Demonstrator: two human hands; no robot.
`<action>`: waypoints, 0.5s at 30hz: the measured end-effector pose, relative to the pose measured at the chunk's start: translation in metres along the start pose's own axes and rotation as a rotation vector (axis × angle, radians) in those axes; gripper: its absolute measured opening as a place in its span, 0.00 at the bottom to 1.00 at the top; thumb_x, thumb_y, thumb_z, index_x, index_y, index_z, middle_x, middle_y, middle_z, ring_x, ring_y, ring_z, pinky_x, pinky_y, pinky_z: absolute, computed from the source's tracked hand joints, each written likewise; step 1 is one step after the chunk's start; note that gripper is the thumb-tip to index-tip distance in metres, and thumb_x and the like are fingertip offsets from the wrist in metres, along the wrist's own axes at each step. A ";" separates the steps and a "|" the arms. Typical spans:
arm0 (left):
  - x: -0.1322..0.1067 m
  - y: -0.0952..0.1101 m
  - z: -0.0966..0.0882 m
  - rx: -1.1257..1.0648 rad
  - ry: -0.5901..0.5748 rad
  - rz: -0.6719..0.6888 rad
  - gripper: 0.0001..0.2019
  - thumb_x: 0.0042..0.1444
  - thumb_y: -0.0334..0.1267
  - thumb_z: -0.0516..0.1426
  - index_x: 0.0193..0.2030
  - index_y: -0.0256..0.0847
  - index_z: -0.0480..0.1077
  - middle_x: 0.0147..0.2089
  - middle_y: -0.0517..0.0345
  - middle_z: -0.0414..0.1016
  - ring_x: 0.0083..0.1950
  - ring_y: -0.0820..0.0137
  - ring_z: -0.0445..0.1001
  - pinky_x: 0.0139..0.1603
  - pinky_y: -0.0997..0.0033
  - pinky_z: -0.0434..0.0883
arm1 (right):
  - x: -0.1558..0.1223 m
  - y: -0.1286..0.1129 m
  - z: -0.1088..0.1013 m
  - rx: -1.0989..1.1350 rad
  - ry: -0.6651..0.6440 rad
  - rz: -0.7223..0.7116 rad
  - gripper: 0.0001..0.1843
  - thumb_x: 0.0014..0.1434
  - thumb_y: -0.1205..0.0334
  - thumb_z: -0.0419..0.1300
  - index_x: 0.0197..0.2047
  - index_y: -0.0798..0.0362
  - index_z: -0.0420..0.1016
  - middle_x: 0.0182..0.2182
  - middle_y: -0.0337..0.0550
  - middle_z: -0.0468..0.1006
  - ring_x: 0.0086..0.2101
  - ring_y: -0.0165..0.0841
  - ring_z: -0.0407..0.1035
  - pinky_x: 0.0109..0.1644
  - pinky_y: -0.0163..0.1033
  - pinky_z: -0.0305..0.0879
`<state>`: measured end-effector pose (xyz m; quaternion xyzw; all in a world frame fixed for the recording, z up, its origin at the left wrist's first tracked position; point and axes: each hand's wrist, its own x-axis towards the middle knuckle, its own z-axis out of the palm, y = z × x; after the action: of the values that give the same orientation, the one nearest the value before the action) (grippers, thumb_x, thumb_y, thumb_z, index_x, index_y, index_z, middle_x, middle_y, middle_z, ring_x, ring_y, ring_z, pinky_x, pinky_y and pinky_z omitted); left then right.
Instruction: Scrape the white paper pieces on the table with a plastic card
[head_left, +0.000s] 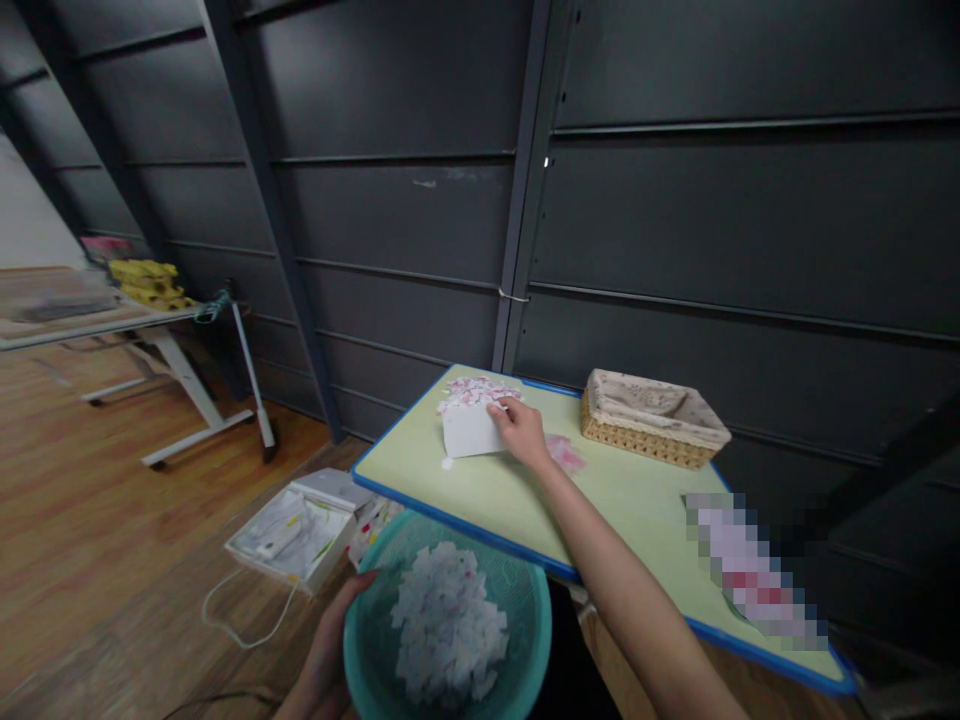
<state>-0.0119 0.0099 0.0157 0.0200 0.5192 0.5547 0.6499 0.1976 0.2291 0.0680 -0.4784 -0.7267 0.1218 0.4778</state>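
Observation:
My left hand (pixel 330 640) grips the rim of a teal plastic basin (pixel 517 610) held below the near edge of the table; the basin holds a heap of small white paper scraps (pixel 446 625). My right hand (pixel 519 430) reaches across the light green table (pixel 637 500) and is closed on the edge of a white sheet of paper (pixel 466 432). The sheet stands against a pile of white and pink paper scraps (pixel 474 394) at the table's far left corner. A few pink scraps (pixel 566 455) lie just right of my wrist.
A wicker basket (pixel 651 415) with a cloth lining stands at the back of the table. Dark metal wall panels rise behind. On the wooden floor lies a white box (pixel 300 525) with a cable. Another table (pixel 97 320) with yellow items stands at left.

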 end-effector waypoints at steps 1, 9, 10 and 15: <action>-0.001 0.000 0.000 0.000 -0.003 0.011 0.03 0.45 0.30 0.60 0.29 0.35 0.75 0.23 0.51 0.81 0.33 0.54 0.81 0.39 0.55 0.76 | 0.000 0.000 0.000 0.018 -0.015 -0.004 0.18 0.59 0.51 0.52 0.37 0.54 0.78 0.28 0.43 0.78 0.28 0.34 0.67 0.34 0.36 0.58; -0.005 0.002 0.004 -0.007 -0.002 0.032 0.06 0.47 0.28 0.58 0.22 0.36 0.74 0.18 0.53 0.79 0.28 0.58 0.80 0.35 0.58 0.76 | 0.003 -0.001 -0.001 0.263 -0.123 -0.003 0.17 0.55 0.50 0.56 0.31 0.57 0.77 0.26 0.42 0.76 0.27 0.32 0.67 0.32 0.34 0.58; -0.005 0.002 0.005 -0.004 -0.002 0.031 0.06 0.48 0.29 0.58 0.22 0.36 0.74 0.18 0.53 0.79 0.28 0.58 0.80 0.35 0.58 0.76 | 0.003 -0.001 0.000 0.289 -0.128 0.009 0.18 0.54 0.50 0.56 0.30 0.57 0.76 0.26 0.42 0.76 0.27 0.32 0.66 0.31 0.34 0.58; -0.003 0.002 0.002 0.007 -0.040 0.020 0.05 0.47 0.30 0.59 0.23 0.34 0.75 0.20 0.51 0.80 0.27 0.58 0.80 0.36 0.58 0.76 | 0.001 -0.001 0.001 0.278 -0.180 0.023 0.17 0.54 0.50 0.56 0.30 0.56 0.77 0.26 0.41 0.76 0.28 0.32 0.67 0.31 0.33 0.59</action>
<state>-0.0110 0.0099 0.0198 0.0389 0.5078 0.5588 0.6545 0.1962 0.2300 0.0688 -0.4033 -0.7370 0.2690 0.4709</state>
